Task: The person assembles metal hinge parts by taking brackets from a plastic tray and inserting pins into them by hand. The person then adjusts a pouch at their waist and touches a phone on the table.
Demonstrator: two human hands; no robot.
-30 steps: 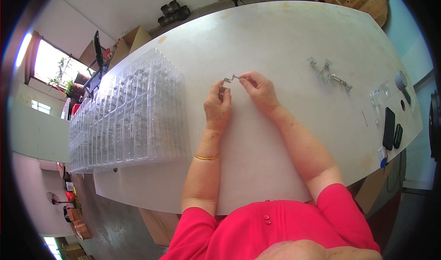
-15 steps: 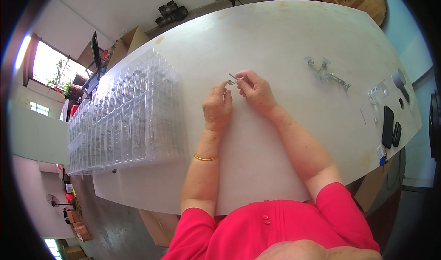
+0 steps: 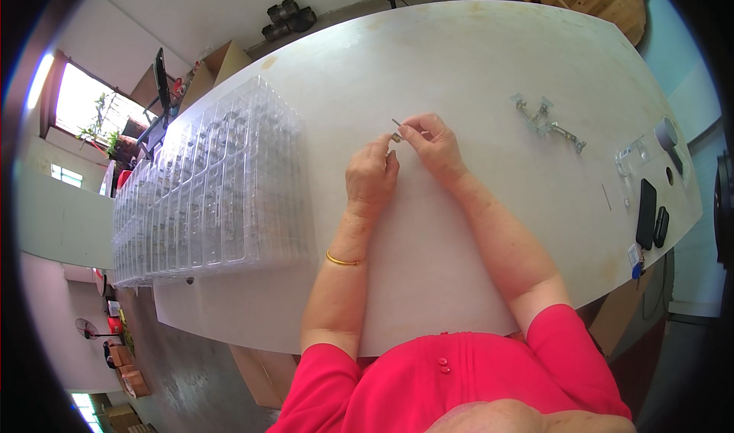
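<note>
Over the middle of the pale table, my two hands meet at the fingertips. Between the fingers of my left hand is a small metal piece, too small to name more closely. A thin dark rod-like tool sticks out from the pinched fingers of my right hand, with its tip pointing up and left. The rest of it is hidden by the fingers. A gold bangle circles my left wrist.
Stacked clear plastic trays with small parts stand at the left of the table. Several metal fittings lie to the right. Near the right edge are a clear container, a black phone, a black case and a thin rod.
Both hands have shifted slightly to the right in the picture, still together. The right fingers have closed in around the thin tool.
</note>
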